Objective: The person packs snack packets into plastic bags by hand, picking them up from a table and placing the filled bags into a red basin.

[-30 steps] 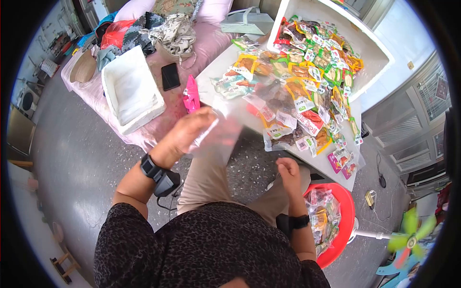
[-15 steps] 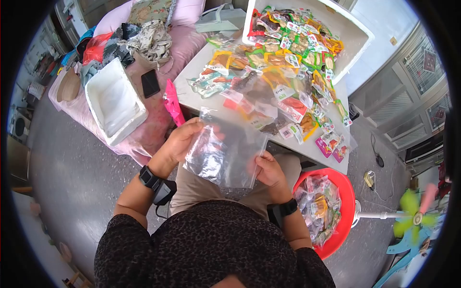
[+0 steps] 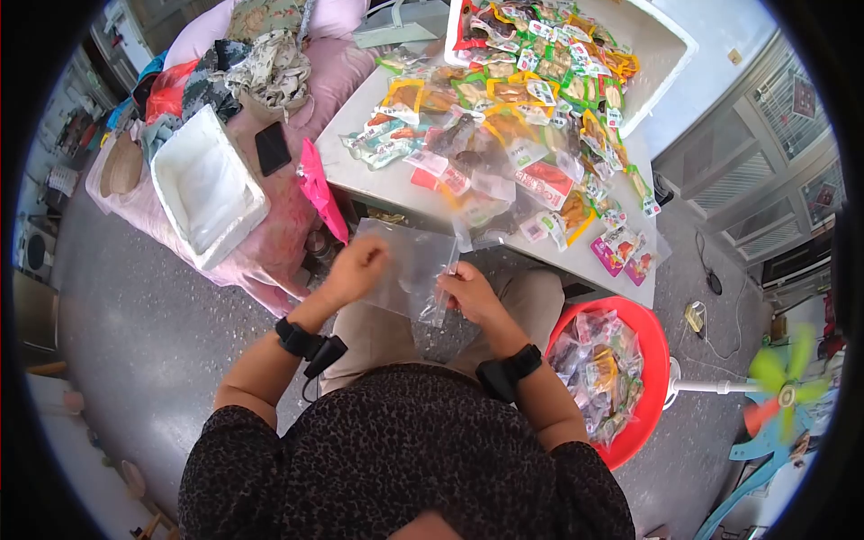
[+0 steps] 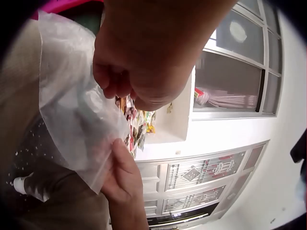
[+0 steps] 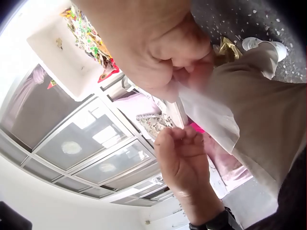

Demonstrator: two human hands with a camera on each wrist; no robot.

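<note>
A clear, flat plastic bag (image 3: 409,274) hangs over the lap in the head view. My right hand (image 3: 468,290) pinches it along its right edge, thumb on the near face, as the left wrist view also shows. My left hand (image 3: 358,268) is at the bag's left side, overlapping it in the head view. Its fingers are curled in toward the thumb, and in the right wrist view this left hand (image 5: 184,160) shows nothing between them. The bag (image 4: 79,100) looks slightly creased.
Sealed food packets (image 3: 522,135) cover much of the white table (image 3: 346,171), with more in a tilted foam box (image 3: 661,63). A red basin (image 3: 655,360) of filled bags stands at the right. Leftward, a foam tray (image 3: 211,193), phone (image 3: 273,148) and pink bag (image 3: 319,189) lie on the bed.
The left hand brought the clear bag in front of the body, where the right hand took its right edge. The left fingers have since come off the bag and curled.
</note>
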